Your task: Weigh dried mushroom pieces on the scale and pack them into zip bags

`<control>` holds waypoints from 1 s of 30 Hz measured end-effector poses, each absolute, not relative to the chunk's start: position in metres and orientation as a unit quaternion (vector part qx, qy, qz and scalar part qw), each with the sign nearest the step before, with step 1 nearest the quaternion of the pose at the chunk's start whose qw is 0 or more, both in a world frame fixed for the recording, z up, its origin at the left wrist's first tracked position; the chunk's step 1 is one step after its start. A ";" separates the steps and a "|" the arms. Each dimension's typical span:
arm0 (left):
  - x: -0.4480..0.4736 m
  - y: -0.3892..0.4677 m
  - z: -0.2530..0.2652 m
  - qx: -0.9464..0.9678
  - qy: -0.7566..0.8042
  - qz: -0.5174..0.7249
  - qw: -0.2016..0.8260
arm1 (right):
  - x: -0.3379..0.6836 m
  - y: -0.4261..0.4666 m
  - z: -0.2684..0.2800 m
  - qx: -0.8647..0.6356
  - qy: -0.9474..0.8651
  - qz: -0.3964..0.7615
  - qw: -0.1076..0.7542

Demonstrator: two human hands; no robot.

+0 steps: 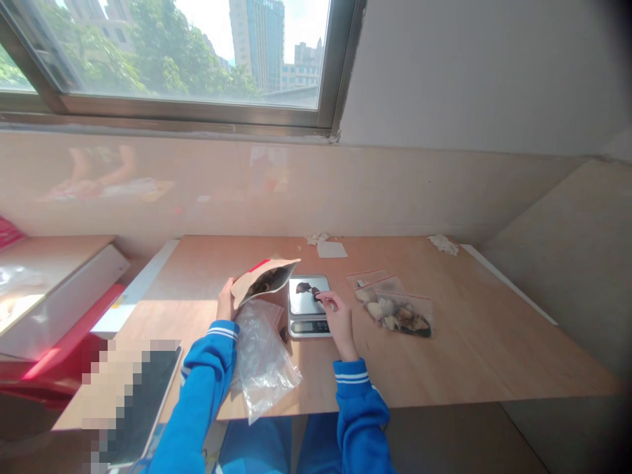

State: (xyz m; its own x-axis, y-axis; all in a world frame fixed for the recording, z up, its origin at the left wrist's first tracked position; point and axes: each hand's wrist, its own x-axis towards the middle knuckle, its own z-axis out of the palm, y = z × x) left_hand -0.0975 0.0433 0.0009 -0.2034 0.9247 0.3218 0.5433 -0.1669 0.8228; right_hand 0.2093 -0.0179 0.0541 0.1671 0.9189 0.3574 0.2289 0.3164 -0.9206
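Observation:
My left hand (pixel 226 301) is closed round the side of a brown paper pouch (pixel 253 273), tilted with its open mouth to the right and dark pieces showing inside. Just right of it sits a kitchen scale (pixel 296 308) with a steel top and a small display I cannot read. A dark dried piece (pixel 302 288) lies on the scale's top. My right hand (pixel 340 321) reaches over the scale's right side, thumb and fingertips pinched on another dark dried piece (pixel 315 293). Crumpled clear zip bags (pixel 264 362) lie below the pouch, with a dark bit beside the scale.
To the right lie clear zip bags (pixel 395 309) holding pale and dark pieces. A white paper (pixel 332 249) and crumpled tissues (pixel 443 245) are near the wall. A partly blurred dark flat object (pixel 148 401) rests at the table's left front.

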 end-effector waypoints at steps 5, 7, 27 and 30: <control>-0.098 0.042 0.002 0.604 0.611 0.472 0.197 | 0.208 -0.022 0.054 -0.519 -0.643 0.232 0.513; -0.099 0.042 0.002 0.608 0.609 0.471 0.195 | 0.211 -0.019 0.056 -0.523 -0.631 0.233 0.524; -0.096 0.041 0.004 0.605 0.597 0.484 0.207 | 0.169 -0.066 0.059 -0.533 -0.786 0.157 0.270; -0.096 0.040 0.004 0.605 0.594 0.485 0.213 | 0.157 -0.079 0.056 -0.533 -0.808 0.137 0.210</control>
State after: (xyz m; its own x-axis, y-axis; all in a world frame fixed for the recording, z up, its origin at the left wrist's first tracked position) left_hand -0.0958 0.0399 0.0041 -0.1770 0.9258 0.3341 0.5118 -0.2034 0.8347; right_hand 0.1571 -0.0793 0.0563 -0.3442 0.9188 0.1931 0.8036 0.3946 -0.4454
